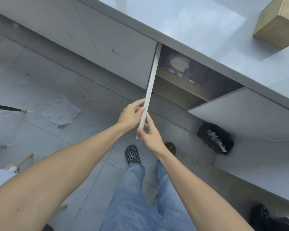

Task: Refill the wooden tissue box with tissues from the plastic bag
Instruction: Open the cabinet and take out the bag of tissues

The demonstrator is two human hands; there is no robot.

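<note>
The wooden tissue box (277,24) stands on the grey countertop (190,19) at the top right, partly cut off by the frame. Below the counter, a cabinet door (151,84) stands swung open, seen edge-on. My left hand (132,114) grips its outer edge from the left, and my right hand (148,132) holds the same edge lower down. Inside the open cabinet, a clear plastic bag with white tissues (179,63) lies on a wooden shelf.
A second cabinet door (250,110) hangs open to the right. A black bag with white paper (215,139) lies on the floor by it, and another dark bag (263,217) sits at the bottom right. A crumpled sheet (62,112) and broom handles lie left. My feet stand below.
</note>
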